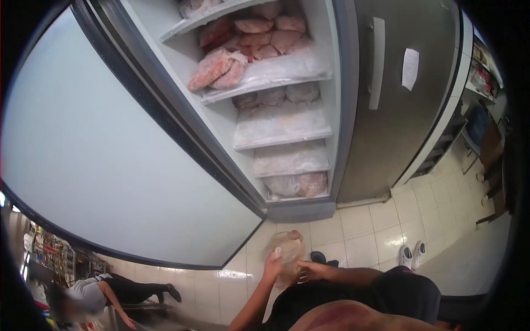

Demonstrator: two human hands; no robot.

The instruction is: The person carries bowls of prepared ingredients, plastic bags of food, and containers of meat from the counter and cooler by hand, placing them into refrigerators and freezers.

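While the open freezer door [121, 138] fills the left of the frame, we face the upright freezer [302, 212] at upper centre, a closed steel door [406, 132] to its right. Another person [91, 295] is at lower left. Bagged reddish meat [217, 69] lies on an upper shelf. At lower centre, in front of us, we hold a translucent plastic bag [287, 248]: our left hand [272, 267] clamps its near left side, thumb over the plastic; our right hand [313, 271] meets its right edge, fingers slightly apart, their grip unclear.
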